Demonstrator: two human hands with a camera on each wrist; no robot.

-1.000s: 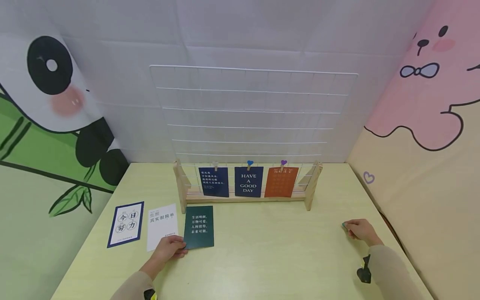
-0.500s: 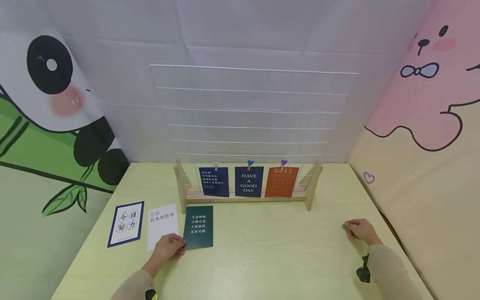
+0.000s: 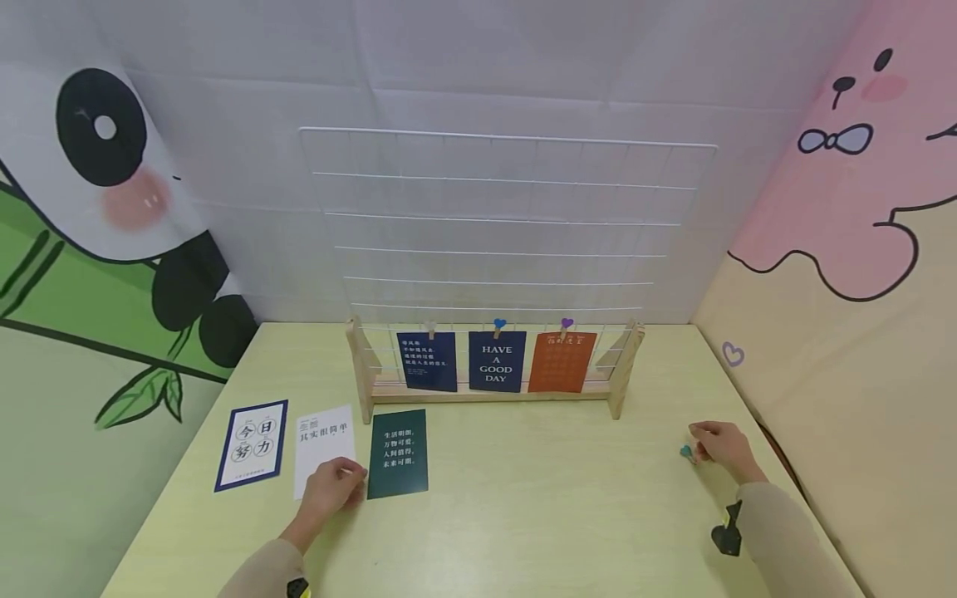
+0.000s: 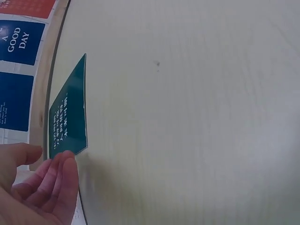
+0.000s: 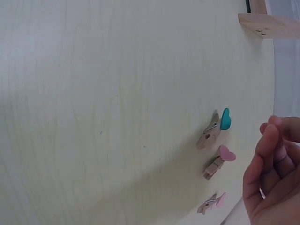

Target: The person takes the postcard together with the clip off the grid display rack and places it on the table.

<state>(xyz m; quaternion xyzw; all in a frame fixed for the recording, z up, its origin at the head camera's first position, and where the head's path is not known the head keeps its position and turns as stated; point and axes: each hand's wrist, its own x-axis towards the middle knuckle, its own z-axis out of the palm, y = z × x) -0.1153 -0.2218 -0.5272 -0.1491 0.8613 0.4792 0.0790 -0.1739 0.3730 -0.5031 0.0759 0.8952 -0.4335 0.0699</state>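
My left hand hovers at the left edge of a dark green card on the table. In the left wrist view its thumb stands apart from the fingers, which lie right by the card's corner; nothing is held. My right hand, loosely curled, is beside a small wooden clothespin with a teal heart. Thumb and index fingertips meet with nothing visible between them. Two clothespins with pink hearts, one nearer and one lower, lie next to the teal one.
A white card and a blue-bordered card lie to the left. At the back, a wooden stand with wire rails bears two navy cards and an orange card, hung by clothespins. A white wire grid rises behind it.
My right hand has let go of the teal-heart clothespin and lifted slightly away. The left hand has released the green card's edge and drawn back a little; the card has turned slightly.
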